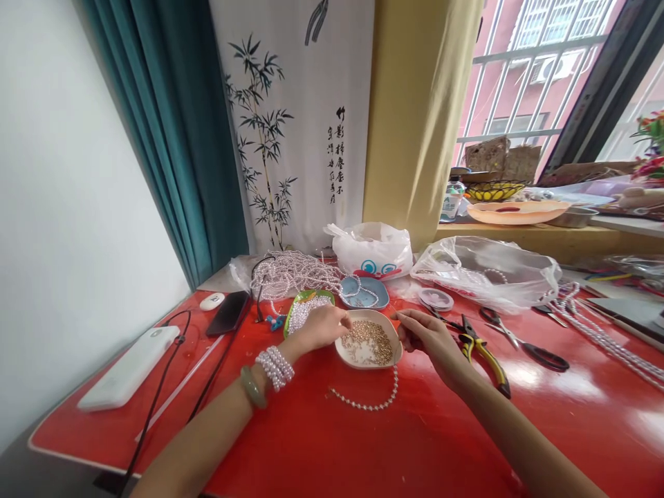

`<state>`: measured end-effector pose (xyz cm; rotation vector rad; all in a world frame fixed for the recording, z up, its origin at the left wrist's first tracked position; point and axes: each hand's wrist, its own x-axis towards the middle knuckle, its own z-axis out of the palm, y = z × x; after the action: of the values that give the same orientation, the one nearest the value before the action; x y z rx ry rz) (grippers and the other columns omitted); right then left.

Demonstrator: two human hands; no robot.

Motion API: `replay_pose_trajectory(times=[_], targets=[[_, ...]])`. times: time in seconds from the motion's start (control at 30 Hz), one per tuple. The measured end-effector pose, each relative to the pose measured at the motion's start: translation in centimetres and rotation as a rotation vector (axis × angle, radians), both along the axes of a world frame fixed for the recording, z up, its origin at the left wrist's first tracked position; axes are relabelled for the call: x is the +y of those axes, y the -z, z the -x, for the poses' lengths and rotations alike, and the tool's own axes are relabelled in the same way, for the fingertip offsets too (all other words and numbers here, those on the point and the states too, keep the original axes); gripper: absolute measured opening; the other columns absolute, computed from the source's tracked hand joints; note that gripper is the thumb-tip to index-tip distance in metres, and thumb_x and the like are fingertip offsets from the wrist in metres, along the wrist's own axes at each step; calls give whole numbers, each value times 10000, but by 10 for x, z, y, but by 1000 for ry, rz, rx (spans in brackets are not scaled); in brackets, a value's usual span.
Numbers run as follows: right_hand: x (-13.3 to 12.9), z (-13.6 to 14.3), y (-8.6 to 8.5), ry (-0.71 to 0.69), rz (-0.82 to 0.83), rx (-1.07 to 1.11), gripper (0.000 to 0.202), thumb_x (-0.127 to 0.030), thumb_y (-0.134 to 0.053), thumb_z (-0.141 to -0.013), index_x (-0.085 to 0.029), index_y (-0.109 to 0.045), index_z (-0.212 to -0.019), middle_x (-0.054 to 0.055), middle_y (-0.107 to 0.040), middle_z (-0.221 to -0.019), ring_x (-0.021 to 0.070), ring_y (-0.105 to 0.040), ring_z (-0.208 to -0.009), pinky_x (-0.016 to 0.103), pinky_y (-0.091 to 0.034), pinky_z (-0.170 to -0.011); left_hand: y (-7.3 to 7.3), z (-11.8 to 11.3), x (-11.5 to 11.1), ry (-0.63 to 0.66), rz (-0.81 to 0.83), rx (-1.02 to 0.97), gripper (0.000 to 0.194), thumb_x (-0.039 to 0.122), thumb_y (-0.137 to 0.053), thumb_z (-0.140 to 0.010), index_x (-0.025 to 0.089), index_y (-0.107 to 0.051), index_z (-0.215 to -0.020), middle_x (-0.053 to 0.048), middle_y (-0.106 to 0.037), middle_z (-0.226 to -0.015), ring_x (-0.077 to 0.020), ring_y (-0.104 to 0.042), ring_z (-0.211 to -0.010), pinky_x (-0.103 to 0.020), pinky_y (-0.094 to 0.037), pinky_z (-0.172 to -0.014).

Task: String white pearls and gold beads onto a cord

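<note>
A white dish (pixel 354 359) holds many small gold beads (pixel 369 339). Over its upper left rim is my left hand (pixel 326 325), its fingertips pinched together; whatever they hold is too small to make out. At the dish's right rim my right hand (pixel 420 333) is closed in a pinch on the thread of a beaded strand. That beaded strand (pixel 371 407) hangs down by the dish and curves left across the red table. Behind my left hand, a green dish (pixel 290 311) of pale pearl beads is partly covered. Pearl bracelets (pixel 274 366) and a bangle circle my left wrist.
Right of my right hand lie yellow-black pliers (pixel 485 354) and scissors (pixel 523 344). Behind are a blue dish (pixel 381 292), piled pearl strands (pixel 295 270), plastic bags (pixel 373 249) and a spool (pixel 436 299). A phone (pixel 228 312), a white power bank (pixel 129 366) and cables lie left.
</note>
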<state>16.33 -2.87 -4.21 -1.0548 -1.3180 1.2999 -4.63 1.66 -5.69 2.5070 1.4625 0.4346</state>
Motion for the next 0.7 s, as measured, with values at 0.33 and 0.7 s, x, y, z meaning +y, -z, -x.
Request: replay_pose_trajectory(times=[0.33, 0.7], targets=[[-2, 2, -1, -26, 25, 14, 249, -392, -574, -685, -146, -575, -721, -23, -516, -512, 71, -440, -432, 215, -332, -447, -5, -7, -8, 13, 56, -78, 166, 257, -521, -693, 219, -665, -765, -16, -662, -827, -178, -565, -811, -282, -403, -752], [-6, 1, -4, -171, 81, 284, 195, -347, -597, -706, -188, -565, -813, -24, -552, -588, 71, -503, -478, 178, -366, -449, -9, -47, -45, 278, 756, -997, 250, 280, -663, -605, 104, -635, -781, -81, -648, -808, -165, -587, -799, -315, -428, -794]])
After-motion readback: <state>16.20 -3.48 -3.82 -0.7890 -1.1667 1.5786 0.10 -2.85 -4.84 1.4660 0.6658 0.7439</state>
